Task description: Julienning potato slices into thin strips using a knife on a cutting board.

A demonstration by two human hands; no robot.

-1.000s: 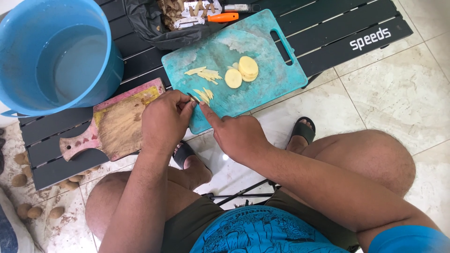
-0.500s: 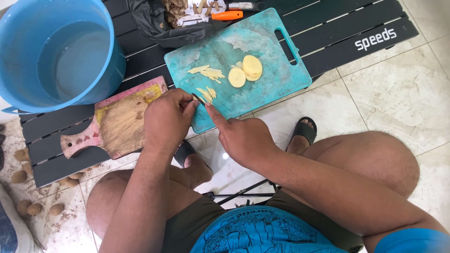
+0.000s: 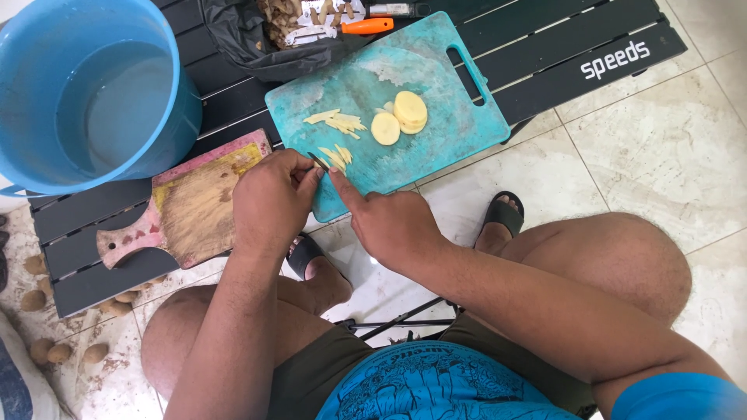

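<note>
Nearest the camera, the person sits with bare knees over the pale tiled floor, both forearms reaching forward to the near edge of the teal plastic cutting board. The left hand is curled closed over a small piece of pale yellow potato and its cut strips, pinning them down. The right hand is clenched on a knife, index finger stretched along its back; only a dark sliver of the blade shows between the hands.

Further up the board lies a loose heap of finished potato sticks, and just beside it two or three round potato slices wait uncut. By my reading the slicing is partly done: some strips made, the rounds still to go.

Left of the board, a worn wooden cutting board with pink edges lies on the black slatted bench. Beyond it stands a blue plastic bucket of water. At the far edge, a black bag of peelings holds an orange-handled tool. Small unpeeled potatoes are scattered on the floor at the left.
</note>
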